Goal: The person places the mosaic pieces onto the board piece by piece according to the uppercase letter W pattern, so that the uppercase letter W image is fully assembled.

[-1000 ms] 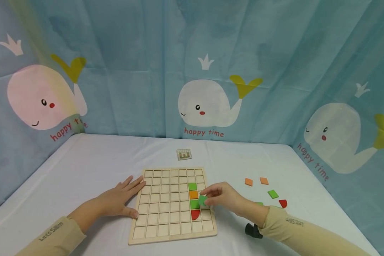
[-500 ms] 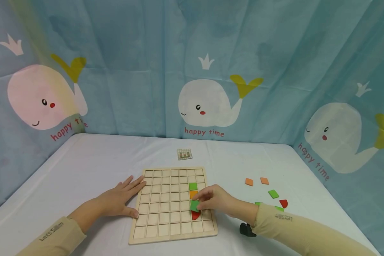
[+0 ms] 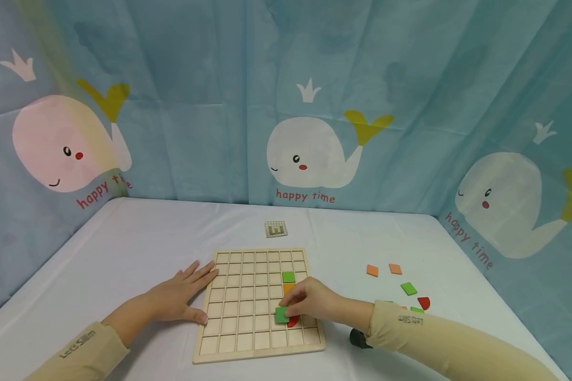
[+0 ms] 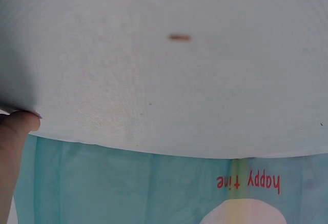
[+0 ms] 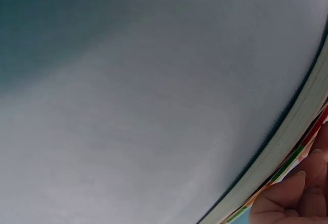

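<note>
A wooden grid board [image 3: 262, 353] lies on the white table. Pinched in my right hand [image 3: 316, 302] is a green square tile [image 3: 281, 315], over the cells just left of a red rounded piece [image 3: 293, 321]. Farther up that column sit an orange tile [image 3: 288, 288], partly covered by my fingers, and a green tile [image 3: 288, 277]. My left hand [image 3: 178, 299] rests with spread fingers at the board's left edge. Only one of its digits [image 4: 19, 125] shows in the left wrist view. Curled right fingers [image 5: 287, 196] appear beside the board's side in the right wrist view.
Loose orange tiles [image 3: 372, 271], green tiles [image 3: 409, 288] and a red piece [image 3: 424, 302] lie to the right, some partly behind my right sleeve. A small card with a grid pattern [image 3: 276, 229] lies behind the board. A whale-print curtain [image 3: 209, 153] surrounds the table.
My right hand has carried the green tile leftward and slightly nearer, from the board's right side to left of the red piece. My left hand stays in place.
</note>
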`<state>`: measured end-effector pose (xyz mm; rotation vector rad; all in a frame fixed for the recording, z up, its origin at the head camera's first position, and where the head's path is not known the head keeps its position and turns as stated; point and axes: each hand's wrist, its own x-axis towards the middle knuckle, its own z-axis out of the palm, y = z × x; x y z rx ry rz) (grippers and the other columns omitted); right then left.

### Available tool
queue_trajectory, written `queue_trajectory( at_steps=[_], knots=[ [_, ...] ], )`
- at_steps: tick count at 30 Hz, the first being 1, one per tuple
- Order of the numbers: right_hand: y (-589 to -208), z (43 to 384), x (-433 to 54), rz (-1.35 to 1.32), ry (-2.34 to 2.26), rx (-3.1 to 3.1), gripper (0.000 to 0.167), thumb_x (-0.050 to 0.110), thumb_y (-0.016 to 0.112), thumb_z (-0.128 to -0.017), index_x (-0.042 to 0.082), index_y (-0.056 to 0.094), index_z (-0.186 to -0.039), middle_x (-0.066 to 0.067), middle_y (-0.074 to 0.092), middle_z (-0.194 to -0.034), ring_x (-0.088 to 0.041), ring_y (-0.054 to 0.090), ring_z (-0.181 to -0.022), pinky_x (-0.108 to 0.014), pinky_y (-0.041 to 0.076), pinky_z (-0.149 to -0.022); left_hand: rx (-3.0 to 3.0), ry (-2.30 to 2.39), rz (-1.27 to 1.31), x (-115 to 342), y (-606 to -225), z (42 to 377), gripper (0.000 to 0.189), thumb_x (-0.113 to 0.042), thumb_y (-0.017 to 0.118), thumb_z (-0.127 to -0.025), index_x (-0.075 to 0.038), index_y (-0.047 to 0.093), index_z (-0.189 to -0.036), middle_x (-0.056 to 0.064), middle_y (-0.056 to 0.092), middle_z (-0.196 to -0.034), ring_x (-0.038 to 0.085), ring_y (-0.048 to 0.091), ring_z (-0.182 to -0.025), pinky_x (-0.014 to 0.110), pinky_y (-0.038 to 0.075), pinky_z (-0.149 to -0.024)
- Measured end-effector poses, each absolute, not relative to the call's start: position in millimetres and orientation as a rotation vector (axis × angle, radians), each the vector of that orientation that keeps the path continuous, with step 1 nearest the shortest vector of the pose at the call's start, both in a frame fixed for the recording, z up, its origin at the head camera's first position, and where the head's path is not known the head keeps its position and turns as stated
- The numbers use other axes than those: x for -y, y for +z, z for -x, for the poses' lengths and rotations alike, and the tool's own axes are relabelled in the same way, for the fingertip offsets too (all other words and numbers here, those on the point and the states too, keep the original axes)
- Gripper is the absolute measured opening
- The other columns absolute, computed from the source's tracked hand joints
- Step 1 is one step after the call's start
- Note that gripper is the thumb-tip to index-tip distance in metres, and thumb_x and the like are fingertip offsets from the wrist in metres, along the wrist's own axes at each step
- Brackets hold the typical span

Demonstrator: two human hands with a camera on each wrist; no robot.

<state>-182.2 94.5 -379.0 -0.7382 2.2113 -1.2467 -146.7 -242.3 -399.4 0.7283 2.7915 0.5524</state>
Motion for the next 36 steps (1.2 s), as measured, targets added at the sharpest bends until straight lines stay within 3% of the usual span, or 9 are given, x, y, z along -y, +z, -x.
queue_trajectory(
  at_steps=[22, 36],
  knots=[
    [-374.4, 176.0, -84.0, 0.780, -1.141, -2.186, 0.011, -0.008, 0.073, -0.081, -0.002, 0.074, -0.090, 0.000, 0.064, -0.075, -0.010, 0.060, -0.066, -0.023, 0.054, -0.063, -2.787, 0.555, -0.720, 241.6, -397.4, 145.2, 0.106, -0.064, 0.066, -0.076, 0.001, 0.028, -0.151, 0.021, 0.017, -0.158, 0.053, 0.010, -0.140, 0.069, 0.018, -0.106],
    [-376.0, 181.7, -88.9, 0.765, -1.131, -2.217, 0.012, -0.004, 0.075, -0.081, 0.001, 0.076, -0.092, 0.003, 0.060, -0.073, -0.008, 0.053, -0.067, -0.018, 0.043, -0.059, -2.794, 0.551, -0.721, 240.6, -396.8, 144.8, 0.105, -0.064, 0.066, -0.076, 0.001, 0.029, -0.151, 0.021, 0.017, -0.158, 0.053, 0.011, -0.140, 0.069, 0.018, -0.106]
  ],
)
